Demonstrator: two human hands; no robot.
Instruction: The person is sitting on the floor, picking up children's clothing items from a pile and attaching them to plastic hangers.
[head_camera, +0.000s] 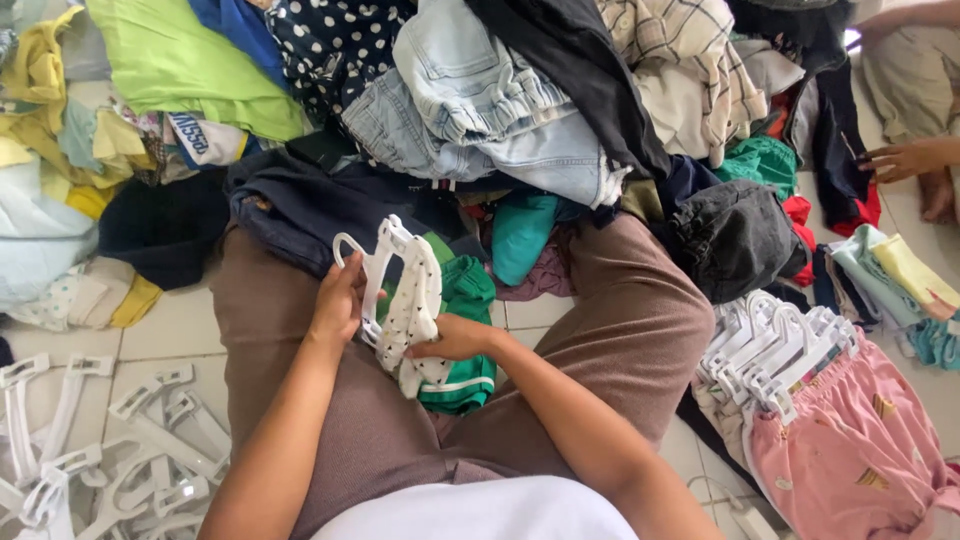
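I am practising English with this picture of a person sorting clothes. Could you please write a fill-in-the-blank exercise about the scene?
1. The left hand holds a white plastic ____ .
2. The right hand holds a small white dotted garment above a folded ____ garment on the lap.
3. More hangers lie on the tiled ____ beside the person's left leg.
4. The hangered stack ends in ____ shorts.

Missing words: hanger; green; floor; pink

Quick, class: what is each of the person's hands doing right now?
Left hand: closed on the white plastic hanger.
Right hand: closed on the small white dotted garment that hangs from that hanger.
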